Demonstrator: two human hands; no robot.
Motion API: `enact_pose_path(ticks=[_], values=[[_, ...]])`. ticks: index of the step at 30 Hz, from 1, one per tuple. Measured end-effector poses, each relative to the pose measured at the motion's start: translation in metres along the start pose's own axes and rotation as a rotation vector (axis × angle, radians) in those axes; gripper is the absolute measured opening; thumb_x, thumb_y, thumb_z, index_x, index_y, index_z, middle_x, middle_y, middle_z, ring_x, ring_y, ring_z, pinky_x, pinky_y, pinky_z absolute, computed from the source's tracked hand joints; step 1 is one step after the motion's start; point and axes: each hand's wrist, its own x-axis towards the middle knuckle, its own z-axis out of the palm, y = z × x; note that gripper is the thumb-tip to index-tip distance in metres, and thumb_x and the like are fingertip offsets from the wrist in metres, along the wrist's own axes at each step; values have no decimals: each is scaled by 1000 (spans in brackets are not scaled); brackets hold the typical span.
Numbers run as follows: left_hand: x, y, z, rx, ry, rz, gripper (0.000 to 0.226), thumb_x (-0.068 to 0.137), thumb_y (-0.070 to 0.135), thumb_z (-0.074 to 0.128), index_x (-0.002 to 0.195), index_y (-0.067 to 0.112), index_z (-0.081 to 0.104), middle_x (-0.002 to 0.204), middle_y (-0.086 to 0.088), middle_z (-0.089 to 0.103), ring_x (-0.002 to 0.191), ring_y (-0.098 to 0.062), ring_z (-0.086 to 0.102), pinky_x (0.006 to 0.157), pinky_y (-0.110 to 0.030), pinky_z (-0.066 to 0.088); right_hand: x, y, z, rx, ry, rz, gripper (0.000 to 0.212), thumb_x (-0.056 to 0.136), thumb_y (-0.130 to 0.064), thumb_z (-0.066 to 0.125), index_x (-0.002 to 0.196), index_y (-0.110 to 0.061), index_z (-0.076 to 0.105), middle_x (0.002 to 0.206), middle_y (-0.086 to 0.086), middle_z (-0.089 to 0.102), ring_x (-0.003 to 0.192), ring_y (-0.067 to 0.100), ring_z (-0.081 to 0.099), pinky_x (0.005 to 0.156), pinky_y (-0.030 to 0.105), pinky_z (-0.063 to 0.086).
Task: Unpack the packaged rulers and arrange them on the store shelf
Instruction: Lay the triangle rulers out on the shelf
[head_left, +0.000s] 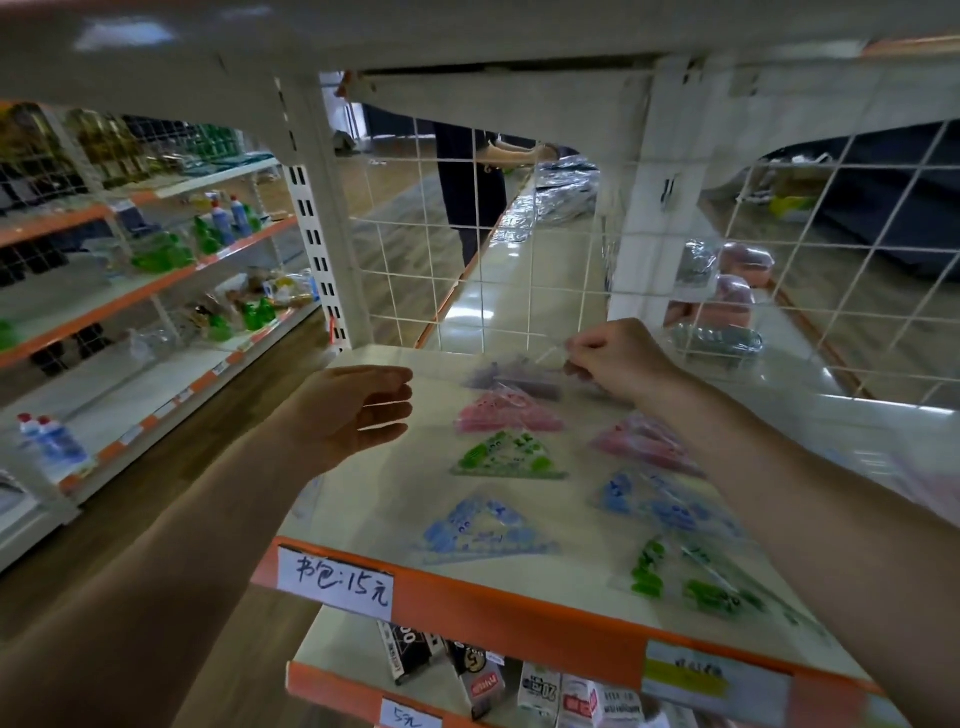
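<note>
1. Setting: a shop aisle; the work surface was a white metal store shelf (389, 519) with an orange front edge and a white wire grid (519, 260) behind it.
2. Task items: triangular plastic rulers in clear bags lay flat on the shelf in two columns: a purple set (514, 375), pink set (506, 413), green set (506, 457) and blue set (488, 525) on the left, with pink, blue and green on the right.
3. Right hand (618, 358): fingers curled, pinching a thin clear plastic wrapper (550, 356) just above the purple set.
4. Left hand (358, 410): fingers relaxed and apart, holding nothing, above the shelf's left side.
5. Risk: pulling the wrapper one-handed would likely drag the purple set into the adjoining pink set, because the slick bags slide easily.
6. Risk: a ruler pushed rearward could slip through the grid.
7. Markings: a white handwritten label (335, 584) read "书包:15元"; a lower tag (410, 717) read "5元". The yellow label was illegible.
</note>
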Motion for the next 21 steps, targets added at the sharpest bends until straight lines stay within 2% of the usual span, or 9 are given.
enact_pose_path(ticks=[3,7,10,12,14,16,17,19,21], values=[[5,2,-8,17,26,-2,12,92,8,55,96,7,66,85,-6,63,78,-19,61,74,-33,51,20,0,13,-5,44,33,18,90,-8,56,80,-6,72,68,-4,66,78,20,66,83,37,54],[8,0,-20,67,66,0,14,92,9,56,99,6,67,87,-7,63,80,-19,61,75,-34,53,43,-2,30,2,24,89,17,89,-6,56,88,2,71,79,9,70,67,16,62,67,28,50],[6,4,-29,155,87,6,13,92,9,56,99,8,67,91,-6,64,83,-17,61,80,-34,53,56,-5,38,-221,-39,76,15,85,-6,57,84,-1,71,88,17,69,80,25,63,72,29,48],[5,8,-39,241,106,3,12,92,9,57,98,9,68,94,-6,65,84,-17,62,82,-34,53,50,-13,41,-443,-47,18,18,83,-8,54,66,-8,61,76,14,59,79,23,56,64,26,40],[5,10,-52,334,134,2,12,91,9,59,99,8,68,92,-6,65,83,-16,62,83,-35,53,36,-25,48,-462,-58,-71,29,83,-11,56,56,-12,48,64,4,50,75,20,49,54,27,32],[5,9,-64,446,181,0,13,88,8,62,99,7,70,91,-6,66,82,-16,61,83,-36,54,18,-42,62,-364,-161,-175,17,85,-13,59,69,-13,63,75,0,63,80,21,56,62,28,42],[5,8,-71,511,208,1,14,87,8,63,99,8,71,93,-8,67,82,-17,61,84,-37,54,7,-52,73,-296,-250,-213,10,87,-16,61,84,-13,70,88,0,68,87,19,61,74,31,49],[4,5,-81,658,257,11,14,84,9,66,96,13,72,99,-11,68,86,-18,60,84,-37,53,-17,-73,98,-251,-425,-289,21,90,-23,61,107,-14,69,109,0,67,101,18,62,91,36,49],[4,3,-88,805,292,23,19,84,12,66,102,16,72,108,-8,66,94,-20,58,78,-33,52,-39,-89,122,-336,-502,-428,32,92,-29,58,122,-18,62,125,-3,60,115,16,56,97,30,43]])
